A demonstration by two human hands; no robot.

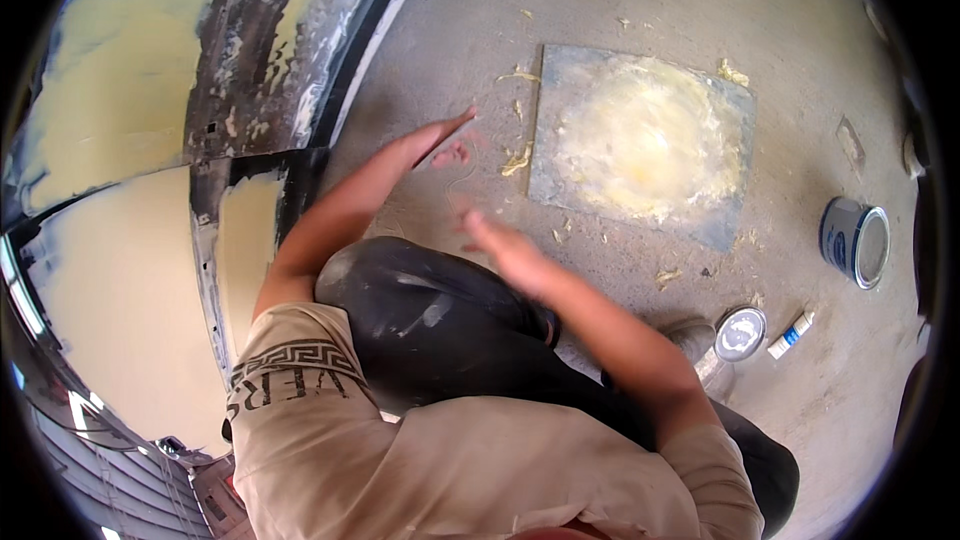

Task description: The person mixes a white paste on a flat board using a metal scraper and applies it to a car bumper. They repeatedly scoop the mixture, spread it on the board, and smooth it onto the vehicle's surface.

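My left hand (440,142) is closed on a thin, flat spreader (446,143), seen nearly edge-on, between the car body and a mixing board. My right hand (508,252) is in front of my bent knee, lower and to the right of the left hand. It is apart from the left hand, and motion smears its fingers, so their grip cannot be told. The grey-blue board (545,155) lies on the floor beyond my hands, with pale yellow body filler (650,140) smeared over its middle.
At the left stands a car body panel (130,90) with broad yellowish filler patches. To the right are a filler can (855,242), a round lid (740,333) and a small white tube (792,335). Dried filler scraps (518,158) lie around the board.
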